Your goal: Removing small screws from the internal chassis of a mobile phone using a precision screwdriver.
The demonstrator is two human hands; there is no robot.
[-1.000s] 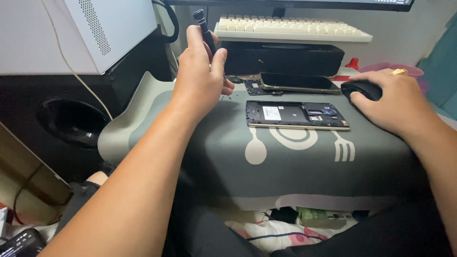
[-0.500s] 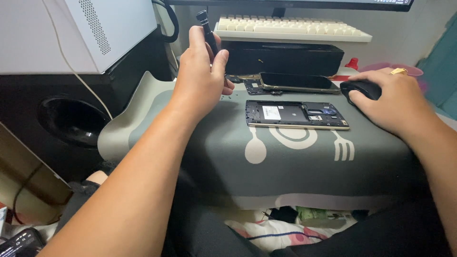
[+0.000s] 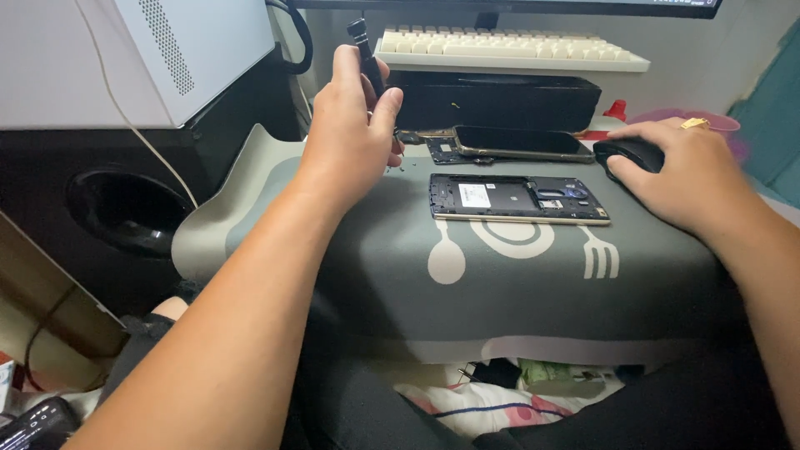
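Opened phone (image 3: pixel 518 198) lies flat mid-mat (image 3: pixel 533 275), long axis left-right, between both hands, a bit nearer the left. Right hand (image 3: pixel 679 171) cupped over the mouse (image 3: pixel 631 152). Further back, left hand (image 3: pixel 354 125) is clenched round a black screwdriver (image 3: pixel 367 52), nearly upright, near the keyboard (image 3: pixel 508 46)

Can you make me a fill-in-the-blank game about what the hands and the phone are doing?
1. The left hand holds a thin black tool that points ____.
2. The right hand rests on a black computer ____.
3. The opened phone lies on a grey mat printed with a spoon, a plate and a ____.
4. Behind the phone parts, a cream ____ sits on a black box.

Missing words: up; mouse; fork; keyboard
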